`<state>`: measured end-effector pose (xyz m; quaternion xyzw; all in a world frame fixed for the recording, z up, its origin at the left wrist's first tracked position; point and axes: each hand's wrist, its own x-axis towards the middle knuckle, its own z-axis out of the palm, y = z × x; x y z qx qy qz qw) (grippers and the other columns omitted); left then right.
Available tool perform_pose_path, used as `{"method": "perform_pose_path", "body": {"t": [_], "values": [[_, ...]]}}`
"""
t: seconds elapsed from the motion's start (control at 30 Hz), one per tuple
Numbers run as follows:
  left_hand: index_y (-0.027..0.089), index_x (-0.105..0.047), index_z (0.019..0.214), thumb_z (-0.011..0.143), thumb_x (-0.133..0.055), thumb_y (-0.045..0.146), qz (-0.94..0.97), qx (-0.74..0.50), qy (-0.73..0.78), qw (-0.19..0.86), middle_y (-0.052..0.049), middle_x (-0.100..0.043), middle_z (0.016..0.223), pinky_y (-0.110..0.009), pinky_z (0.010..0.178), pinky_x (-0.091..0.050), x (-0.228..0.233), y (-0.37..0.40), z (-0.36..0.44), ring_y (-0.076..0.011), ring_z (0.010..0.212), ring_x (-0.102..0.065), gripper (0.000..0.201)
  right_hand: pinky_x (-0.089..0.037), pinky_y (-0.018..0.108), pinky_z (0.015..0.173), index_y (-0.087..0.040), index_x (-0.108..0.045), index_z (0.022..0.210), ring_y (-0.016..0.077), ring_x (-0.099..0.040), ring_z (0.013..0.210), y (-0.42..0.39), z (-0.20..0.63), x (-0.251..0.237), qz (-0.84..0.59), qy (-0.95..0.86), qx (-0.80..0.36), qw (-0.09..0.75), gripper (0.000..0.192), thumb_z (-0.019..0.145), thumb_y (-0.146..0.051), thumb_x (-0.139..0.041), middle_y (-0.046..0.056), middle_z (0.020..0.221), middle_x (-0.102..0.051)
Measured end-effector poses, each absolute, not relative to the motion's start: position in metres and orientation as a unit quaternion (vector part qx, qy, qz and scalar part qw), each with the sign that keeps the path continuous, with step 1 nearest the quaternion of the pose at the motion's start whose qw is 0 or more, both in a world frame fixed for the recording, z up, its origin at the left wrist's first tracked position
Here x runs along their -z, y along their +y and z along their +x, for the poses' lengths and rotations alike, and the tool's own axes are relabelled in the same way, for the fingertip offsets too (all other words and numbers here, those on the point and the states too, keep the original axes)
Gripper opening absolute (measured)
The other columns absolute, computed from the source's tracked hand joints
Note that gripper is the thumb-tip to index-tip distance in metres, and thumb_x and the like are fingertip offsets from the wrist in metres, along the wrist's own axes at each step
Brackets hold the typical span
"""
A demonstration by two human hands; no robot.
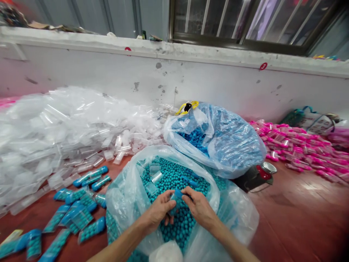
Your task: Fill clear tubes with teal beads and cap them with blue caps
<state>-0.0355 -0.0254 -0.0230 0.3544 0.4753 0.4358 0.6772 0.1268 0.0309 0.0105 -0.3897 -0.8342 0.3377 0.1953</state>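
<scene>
Over an open plastic bag [122,189] full of teal beads [180,229], both my hands meet at one small clear tube. My left hand [160,211] is closed around the tube's body, which the fingers mostly hide. A blue cap [178,194] at the tube's top is pinched by my right hand [197,205]. Whether the cap is fully seated I cannot tell. Several clear empty tubes [156,177] lie on the beads, and a loose blue cap [190,181] rests just beyond my right hand.
Bead-filled tubes with blue caps [81,214] lie on the red surface [289,225] at left. Behind them rises a heap of clear tubes [54,134]. A bag of blue caps [234,138] sits behind the beads, a dark jar-like container [255,177] beside it. Pink-capped tubes [297,149] are piled right.
</scene>
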Motion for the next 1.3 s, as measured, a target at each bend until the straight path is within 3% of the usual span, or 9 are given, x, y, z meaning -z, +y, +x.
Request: {"method": "perform_pose_path", "body": {"t": [0.13, 0.37, 0.5, 0.63, 0.83, 0.97, 1.03, 1.17, 1.3], "values": [[0.017, -0.039, 0.115, 0.065, -0.06, 0.052, 0.369, -0.425, 0.477, 0.675, 0.002, -0.057, 0.066, -0.013, 0.028, -0.028, 0.027, -0.027, -0.04, -0.0052, 0.035, -0.05, 0.066, -0.032, 0.021, 0.055, -0.02, -0.053, 0.073, 0.0106, -0.044, 0.056, 0.038, 0.137, -0.017, -0.378, -0.823, -0.393, 0.157, 0.012, 0.081, -0.023, -0.044, -0.006, 0.058, -0.048], [0.016, -0.037, 0.117, 0.064, -0.062, 0.053, 0.364, -0.46, 0.463, 0.664, 0.002, -0.057, 0.068, -0.013, 0.029, -0.028, 0.018, -0.027, -0.032, -0.0048, 0.035, -0.049, 0.07, -0.032, 0.02, 0.048, -0.02, -0.048, 0.071, 0.0098, -0.042, 0.05, 0.03, 0.121, -0.003, -0.403, -0.689, -0.545, 0.257, 0.016, 0.081, -0.032, -0.044, -0.005, 0.057, -0.048], [0.015, -0.032, 0.122, 0.064, -0.063, 0.052, 0.329, -0.485, 0.464, 0.664, 0.002, -0.057, 0.065, -0.014, 0.029, -0.026, 0.01, -0.032, -0.024, -0.0055, 0.036, -0.048, 0.075, -0.031, 0.02, 0.045, -0.019, -0.05, 0.065, 0.0089, -0.04, 0.048, 0.02, 0.112, 0.003, -0.432, -0.678, -0.521, 0.286, 0.023, 0.081, -0.035, -0.045, -0.004, 0.057, -0.047], [0.016, -0.032, 0.123, 0.065, -0.062, 0.051, 0.304, -0.498, 0.473, 0.66, 0.004, -0.055, 0.059, -0.014, 0.029, -0.021, 0.004, -0.035, -0.021, -0.005, 0.033, -0.045, 0.074, -0.032, 0.02, 0.044, -0.019, -0.056, 0.072, 0.0086, -0.039, 0.045, 0.015, 0.114, -0.001, -0.428, -0.684, -0.517, 0.284, 0.025, 0.083, -0.036, -0.042, -0.005, 0.051, -0.044], [0.017, -0.041, 0.104, 0.064, -0.06, 0.051, 0.299, -0.51, 0.508, 0.627, 0.007, -0.051, 0.056, -0.014, 0.026, -0.019, 0.008, -0.033, -0.017, -0.0021, 0.026, -0.036, 0.056, -0.034, 0.02, 0.044, -0.017, -0.059, 0.078, 0.0081, -0.041, 0.044, 0.016, 0.115, 0.001, -0.393, -0.69, -0.551, 0.258, 0.025, 0.082, -0.034, -0.042, -0.004, 0.056, -0.049], [0.018, -0.044, 0.097, 0.065, -0.059, 0.051, 0.317, -0.519, 0.536, 0.585, 0.012, -0.04, 0.049, -0.015, 0.025, -0.023, 0.01, -0.032, -0.013, -0.0009, 0.024, -0.03, 0.048, -0.036, 0.021, 0.054, -0.018, -0.059, 0.071, 0.0095, -0.044, 0.054, 0.017, 0.12, -0.005, -0.353, -0.76, -0.478, 0.264, 0.026, 0.084, -0.032, -0.041, -0.003, 0.059, -0.05], [0.019, -0.044, 0.098, 0.067, -0.058, 0.051, 0.326, -0.507, 0.535, 0.592, 0.012, -0.04, 0.049, -0.014, 0.026, -0.022, 0.006, -0.031, -0.015, -0.0016, 0.025, -0.032, 0.047, -0.036, 0.021, 0.055, -0.019, -0.059, 0.075, 0.0096, -0.045, 0.056, 0.02, 0.125, -0.011, -0.336, -0.762, -0.49, 0.258, 0.022, 0.082, -0.03, -0.043, -0.003, 0.062, -0.05], [0.019, -0.04, 0.104, 0.069, -0.056, 0.052, 0.359, -0.473, 0.507, 0.625, 0.007, -0.051, 0.055, -0.013, 0.028, -0.025, -0.005, -0.029, -0.024, -0.0047, 0.032, -0.045, 0.05, -0.036, 0.02, 0.047, -0.018, -0.058, 0.087, 0.0074, -0.044, 0.046, 0.033, 0.131, -0.018, -0.339, -0.657, -0.633, 0.229, 0.019, 0.075, -0.031, -0.052, -0.005, 0.06, -0.048], [0.02, -0.039, 0.103, 0.071, -0.053, 0.053, 0.4, -0.456, 0.505, 0.614, 0.007, -0.05, 0.055, -0.013, 0.029, -0.028, -0.004, -0.03, -0.03, -0.0051, 0.032, -0.046, 0.048, -0.043, 0.024, 0.049, -0.017, -0.05, 0.108, 0.0092, -0.049, 0.048, 0.041, 0.121, -0.012, -0.388, -0.546, -0.68, 0.298, 0.046, 0.065, -0.03, -0.061, -0.004, 0.067, -0.053]]}}
